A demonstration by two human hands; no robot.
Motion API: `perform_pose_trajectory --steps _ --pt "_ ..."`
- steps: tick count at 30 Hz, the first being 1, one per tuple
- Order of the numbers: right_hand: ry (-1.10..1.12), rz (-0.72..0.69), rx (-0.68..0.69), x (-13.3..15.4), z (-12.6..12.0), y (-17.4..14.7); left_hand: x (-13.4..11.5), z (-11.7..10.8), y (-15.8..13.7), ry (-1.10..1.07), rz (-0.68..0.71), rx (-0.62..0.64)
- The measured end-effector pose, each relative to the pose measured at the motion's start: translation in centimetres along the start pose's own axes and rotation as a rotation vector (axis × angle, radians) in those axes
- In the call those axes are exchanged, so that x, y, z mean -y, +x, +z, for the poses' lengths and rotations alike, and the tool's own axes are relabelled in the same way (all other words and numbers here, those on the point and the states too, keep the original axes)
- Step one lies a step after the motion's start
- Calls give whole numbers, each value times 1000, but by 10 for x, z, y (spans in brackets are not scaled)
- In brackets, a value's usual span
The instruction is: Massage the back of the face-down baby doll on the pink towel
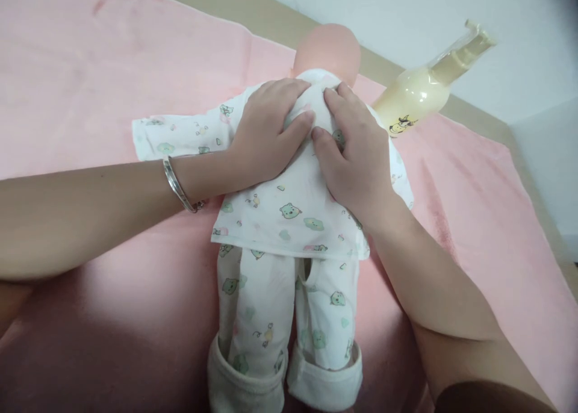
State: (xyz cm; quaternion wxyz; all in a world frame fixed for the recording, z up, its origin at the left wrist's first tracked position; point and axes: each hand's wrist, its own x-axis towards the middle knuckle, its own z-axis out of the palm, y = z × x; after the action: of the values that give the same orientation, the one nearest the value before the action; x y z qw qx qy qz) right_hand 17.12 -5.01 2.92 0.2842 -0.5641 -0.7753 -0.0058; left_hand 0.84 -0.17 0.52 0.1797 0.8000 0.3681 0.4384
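Note:
A baby doll [329, 49] lies face down, its bald head away from me. It wears a white shirt [293, 211] and white trousers [266, 298], both printed with small green animals. My left hand [271, 130] rests flat on the upper left of its back, fingers stretched toward the neck. On the upper right, my right hand [354, 151] lies over the shirt with its fingers extended and slightly bent. The thumbs point toward each other near the middle of the back, a small gap between them. The doll's left-side sleeve spreads outward; its trouser cuffs are rolled up.
A pink cloth [112, 322] lies under the doll. Beyond its right shoulder is a pale yellow pump bottle [413, 94] with a cartoon cow on it. Past the cloth runs a tan surface edge [271, 15], then a white wall [406, 9].

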Motion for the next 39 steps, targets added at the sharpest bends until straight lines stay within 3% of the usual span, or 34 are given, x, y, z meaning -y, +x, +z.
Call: perform_pose_trajectory --steps 39 --pt "-48 62 33 10 -4 3 -2 -1 3 -40 -43 4"
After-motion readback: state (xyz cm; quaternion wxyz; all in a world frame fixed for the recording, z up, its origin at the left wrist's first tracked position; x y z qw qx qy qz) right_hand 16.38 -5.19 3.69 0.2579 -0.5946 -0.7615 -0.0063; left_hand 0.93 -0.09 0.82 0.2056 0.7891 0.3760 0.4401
